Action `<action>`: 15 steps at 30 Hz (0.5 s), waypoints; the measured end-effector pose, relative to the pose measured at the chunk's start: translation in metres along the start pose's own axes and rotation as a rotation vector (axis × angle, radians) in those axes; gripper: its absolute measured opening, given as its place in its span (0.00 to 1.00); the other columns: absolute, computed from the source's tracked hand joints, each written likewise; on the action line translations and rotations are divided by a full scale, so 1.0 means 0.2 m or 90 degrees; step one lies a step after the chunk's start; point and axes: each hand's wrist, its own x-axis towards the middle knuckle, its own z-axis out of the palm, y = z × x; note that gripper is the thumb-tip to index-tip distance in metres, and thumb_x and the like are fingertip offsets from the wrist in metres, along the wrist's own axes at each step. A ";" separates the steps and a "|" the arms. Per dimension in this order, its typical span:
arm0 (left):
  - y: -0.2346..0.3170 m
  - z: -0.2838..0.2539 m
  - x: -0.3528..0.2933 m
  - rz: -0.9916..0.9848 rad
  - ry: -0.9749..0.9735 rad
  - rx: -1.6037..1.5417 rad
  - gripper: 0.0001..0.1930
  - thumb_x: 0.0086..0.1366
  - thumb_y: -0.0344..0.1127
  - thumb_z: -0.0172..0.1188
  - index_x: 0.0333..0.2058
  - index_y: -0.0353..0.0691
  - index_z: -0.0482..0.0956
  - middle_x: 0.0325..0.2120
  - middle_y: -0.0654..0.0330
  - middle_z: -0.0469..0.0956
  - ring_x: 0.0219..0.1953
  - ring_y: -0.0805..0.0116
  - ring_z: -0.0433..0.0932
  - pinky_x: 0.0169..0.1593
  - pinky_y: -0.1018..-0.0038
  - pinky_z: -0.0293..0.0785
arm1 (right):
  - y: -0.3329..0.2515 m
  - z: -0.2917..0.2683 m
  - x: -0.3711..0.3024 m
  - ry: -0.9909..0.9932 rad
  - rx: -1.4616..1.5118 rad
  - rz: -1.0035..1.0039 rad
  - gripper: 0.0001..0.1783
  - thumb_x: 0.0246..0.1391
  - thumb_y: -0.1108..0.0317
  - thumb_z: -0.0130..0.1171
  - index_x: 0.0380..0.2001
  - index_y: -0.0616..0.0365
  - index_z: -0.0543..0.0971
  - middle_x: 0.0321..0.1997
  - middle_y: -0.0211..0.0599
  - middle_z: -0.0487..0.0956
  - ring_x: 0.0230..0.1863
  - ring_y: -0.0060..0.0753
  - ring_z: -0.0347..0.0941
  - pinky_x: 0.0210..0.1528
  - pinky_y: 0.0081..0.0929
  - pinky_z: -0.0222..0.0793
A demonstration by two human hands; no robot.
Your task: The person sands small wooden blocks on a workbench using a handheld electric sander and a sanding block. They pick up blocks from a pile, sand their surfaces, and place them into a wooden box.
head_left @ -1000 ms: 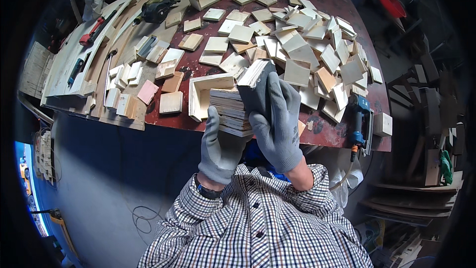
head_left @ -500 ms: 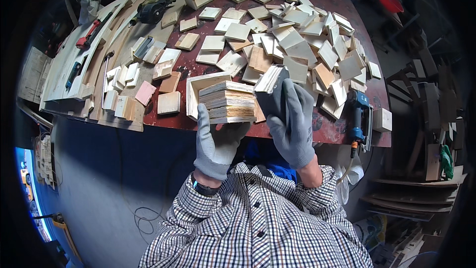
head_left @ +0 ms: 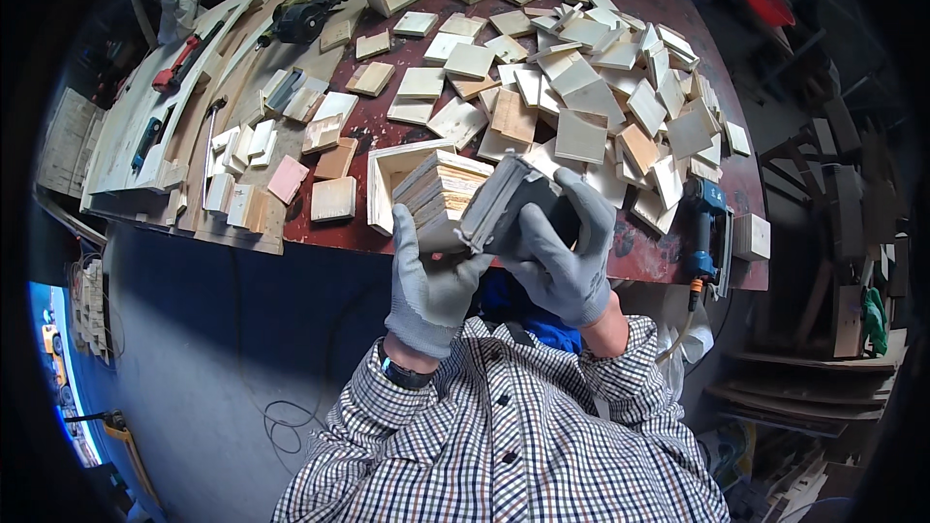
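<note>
My gloved left hand (head_left: pixel 426 291) is closed around a stack of wood blocks (head_left: pixel 441 192), rough layered edges facing up, just above the table's near edge. My gloved right hand (head_left: pixel 570 261) grips several dark-faced wood boards (head_left: pixel 511 201), tilted and right up against that stack. Whether the two touch is hard to tell. Behind the left stack stands an L-shaped wooden corner piece (head_left: pixel 381 184), partly hidden by it. The lower ends of both held bundles are covered by my fingers.
Many loose wood blocks (head_left: pixel 581 136) heap across the red table (head_left: pixel 387 126). A blue nail gun (head_left: pixel 704 232) with a hose lies at the right edge. Leftward are long planks, a hammer (head_left: pixel 211 140), a red tool (head_left: pixel 177 68) and a dark power tool (head_left: pixel 300 17).
The dark boards in my right hand have tipped over and come down and left against the stack. The left stack has tilted, its right side turned upward.
</note>
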 end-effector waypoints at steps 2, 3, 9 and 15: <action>0.00 0.00 0.01 -0.045 -0.055 0.026 0.38 0.77 0.68 0.45 0.71 0.44 0.65 0.66 0.48 0.71 0.68 0.49 0.71 0.72 0.45 0.66 | -0.03 0.05 0.02 -0.040 -0.081 -0.137 0.29 0.49 0.62 0.74 0.56 0.29 0.84 0.67 0.43 0.69 0.65 0.50 0.69 0.67 0.47 0.68; 0.00 0.05 0.00 -0.060 0.005 -0.005 0.37 0.77 0.66 0.46 0.71 0.44 0.65 0.66 0.49 0.71 0.66 0.49 0.73 0.71 0.45 0.67 | 0.00 0.07 0.00 -0.032 -0.074 -0.118 0.30 0.49 0.62 0.74 0.58 0.28 0.84 0.67 0.43 0.70 0.65 0.50 0.69 0.67 0.46 0.67; -0.02 -0.01 0.00 0.039 0.039 0.007 0.38 0.75 0.59 0.58 0.71 0.41 0.59 0.66 0.46 0.65 0.69 0.44 0.68 0.71 0.38 0.69 | 0.21 0.05 -0.05 -0.018 -0.106 0.181 0.39 0.52 0.69 0.70 0.69 0.55 0.73 0.68 0.56 0.68 0.67 0.57 0.65 0.67 0.49 0.64; 0.02 -0.12 0.02 0.180 -0.048 0.616 0.34 0.81 0.60 0.43 0.72 0.39 0.59 0.67 0.48 0.68 0.69 0.54 0.70 0.73 0.56 0.68 | 0.00 -0.05 -0.02 -0.068 0.212 0.070 0.42 0.46 0.65 0.76 0.66 0.62 0.75 0.68 0.61 0.68 0.65 0.62 0.68 0.67 0.51 0.65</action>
